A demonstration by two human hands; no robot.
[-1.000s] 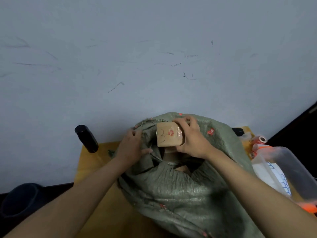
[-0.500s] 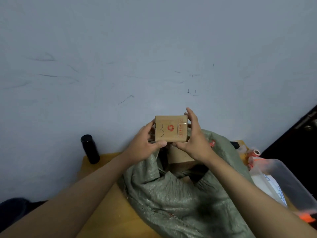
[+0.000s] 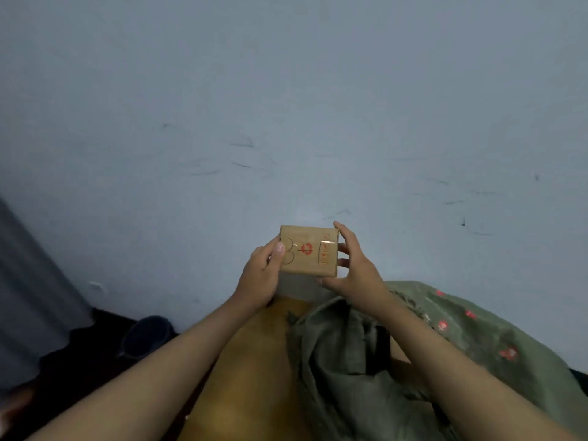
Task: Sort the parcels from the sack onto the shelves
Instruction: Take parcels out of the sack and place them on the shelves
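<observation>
A small brown cardboard parcel (image 3: 308, 251), marked with a handwritten 3, a red stamp and clear tape, is held up in front of the pale wall. My left hand (image 3: 261, 274) grips its left edge, thumb on the front face. My right hand (image 3: 353, 268) holds its right edge with fingers curled around it. The green woven sack (image 3: 356, 370) lies open and slumped on the yellow table (image 3: 251, 377), below and to the right of the parcel. What is inside the sack is hidden. No shelves are in view.
A pale blue-grey wall (image 3: 286, 106) fills the upper view. A dark round container (image 3: 144, 335) stands on the floor at the left of the table. A grey panel (image 3: 28, 297) rises at the far left edge.
The parcel came out of the sack's mouth and rose clear of it. My left hand left the sack rim and took the parcel's left edge. The view swung left, dropping the bottle and plastic bin from sight.
</observation>
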